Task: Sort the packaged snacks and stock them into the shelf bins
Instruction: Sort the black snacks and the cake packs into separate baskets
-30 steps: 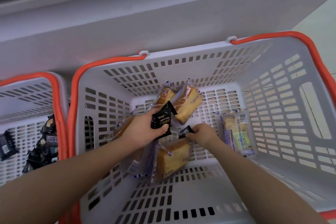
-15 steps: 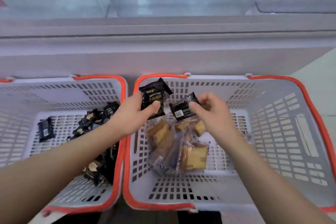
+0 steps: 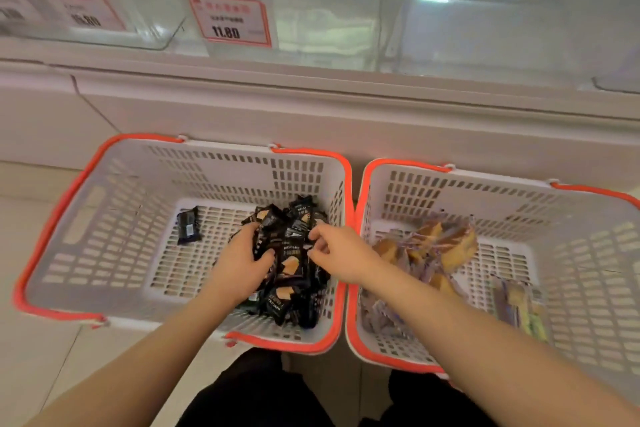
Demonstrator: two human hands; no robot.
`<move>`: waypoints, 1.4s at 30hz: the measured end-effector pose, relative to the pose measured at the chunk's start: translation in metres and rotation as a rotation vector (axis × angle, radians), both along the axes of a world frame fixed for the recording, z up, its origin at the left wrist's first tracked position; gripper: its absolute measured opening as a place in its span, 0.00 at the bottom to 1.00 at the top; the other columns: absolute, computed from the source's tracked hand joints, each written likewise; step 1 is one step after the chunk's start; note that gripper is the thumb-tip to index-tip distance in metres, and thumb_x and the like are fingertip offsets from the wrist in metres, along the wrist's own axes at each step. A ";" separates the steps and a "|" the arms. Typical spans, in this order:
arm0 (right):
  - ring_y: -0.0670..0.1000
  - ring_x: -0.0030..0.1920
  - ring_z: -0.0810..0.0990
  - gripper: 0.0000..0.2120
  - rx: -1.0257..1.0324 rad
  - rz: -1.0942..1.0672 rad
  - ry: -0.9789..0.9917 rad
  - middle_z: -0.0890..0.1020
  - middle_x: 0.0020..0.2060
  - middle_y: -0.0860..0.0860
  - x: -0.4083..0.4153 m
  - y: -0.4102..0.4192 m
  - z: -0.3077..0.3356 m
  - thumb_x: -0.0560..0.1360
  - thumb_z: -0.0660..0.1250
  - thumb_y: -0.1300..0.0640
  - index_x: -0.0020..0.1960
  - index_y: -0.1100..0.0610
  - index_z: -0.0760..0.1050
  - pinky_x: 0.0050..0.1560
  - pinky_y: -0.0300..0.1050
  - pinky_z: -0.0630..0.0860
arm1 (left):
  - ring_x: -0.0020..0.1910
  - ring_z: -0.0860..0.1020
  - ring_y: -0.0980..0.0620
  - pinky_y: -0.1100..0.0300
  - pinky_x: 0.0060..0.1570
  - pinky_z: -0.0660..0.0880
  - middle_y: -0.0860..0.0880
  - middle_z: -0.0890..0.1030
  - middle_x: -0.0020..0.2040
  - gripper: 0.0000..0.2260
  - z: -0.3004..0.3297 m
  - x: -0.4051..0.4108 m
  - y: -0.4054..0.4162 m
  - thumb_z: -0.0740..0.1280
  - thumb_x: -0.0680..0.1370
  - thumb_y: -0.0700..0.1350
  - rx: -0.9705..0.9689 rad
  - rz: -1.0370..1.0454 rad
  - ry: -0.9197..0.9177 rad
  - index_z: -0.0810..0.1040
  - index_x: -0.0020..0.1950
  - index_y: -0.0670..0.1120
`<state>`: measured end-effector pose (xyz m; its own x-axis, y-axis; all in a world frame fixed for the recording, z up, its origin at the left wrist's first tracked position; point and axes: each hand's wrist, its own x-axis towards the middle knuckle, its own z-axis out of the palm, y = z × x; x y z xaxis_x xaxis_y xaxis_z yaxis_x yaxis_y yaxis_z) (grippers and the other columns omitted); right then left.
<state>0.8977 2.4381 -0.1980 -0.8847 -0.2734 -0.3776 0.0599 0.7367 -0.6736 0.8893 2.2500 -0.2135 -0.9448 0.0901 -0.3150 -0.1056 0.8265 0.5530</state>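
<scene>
From the head view, both hands work in the left basket [image 3: 104,204]: the left hand [image 3: 242,263] curls its grip into the black snack packs [image 3: 291,253], while the right hand [image 3: 341,253] seems to pinch one pack, though blur hides it. Gathering a firm, full handful first should stop packs slipping on the way up to the shelf bins [image 3: 329,10].

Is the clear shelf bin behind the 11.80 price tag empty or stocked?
Looks empty: through the clear bin behind the tag only pale shelf shows, no packets. Glare blurs it, so not certain.
</scene>
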 end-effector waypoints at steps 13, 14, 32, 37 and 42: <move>0.43 0.37 0.77 0.07 -0.085 -0.614 0.106 0.78 0.35 0.45 0.071 0.103 -0.034 0.78 0.62 0.57 0.42 0.49 0.73 0.36 0.32 0.70 | 0.59 0.72 0.47 0.55 0.58 0.70 0.47 0.76 0.56 0.17 0.024 -0.012 0.069 0.62 0.76 0.49 -0.091 -0.566 0.171 0.74 0.63 0.45; 0.43 0.37 0.77 0.07 -0.068 -0.661 0.075 0.79 0.35 0.46 0.078 0.115 -0.041 0.78 0.62 0.56 0.41 0.48 0.73 0.35 0.33 0.71 | 0.56 0.74 0.48 0.54 0.56 0.71 0.48 0.76 0.53 0.14 0.031 -0.012 0.086 0.62 0.76 0.48 -0.051 -0.643 0.197 0.75 0.60 0.45; 0.57 0.51 0.78 0.38 0.327 -1.071 -0.597 0.78 0.53 0.60 0.123 0.307 -0.146 0.69 0.71 0.41 0.67 0.66 0.65 0.43 0.48 0.75 | 0.57 0.75 0.42 0.50 0.50 0.74 0.39 0.70 0.64 0.18 -0.090 0.031 0.302 0.55 0.80 0.44 -0.454 -0.840 -0.326 0.63 0.70 0.40; 0.62 0.67 0.67 0.44 0.448 -1.080 -0.539 0.65 0.67 0.63 0.129 0.295 -0.173 0.70 0.69 0.40 0.71 0.64 0.52 0.64 0.55 0.69 | 0.60 0.72 0.44 0.53 0.56 0.71 0.42 0.72 0.63 0.19 -0.116 0.043 0.312 0.60 0.79 0.50 -0.346 -0.709 -0.362 0.64 0.65 0.42; 0.61 0.61 0.72 0.35 0.208 -1.053 -0.465 0.71 0.62 0.61 0.123 0.316 -0.173 0.70 0.72 0.49 0.67 0.62 0.58 0.58 0.54 0.73 | 0.56 0.76 0.45 0.53 0.54 0.74 0.42 0.76 0.58 0.19 -0.134 0.042 0.327 0.67 0.75 0.51 -0.289 -0.567 -0.458 0.71 0.59 0.41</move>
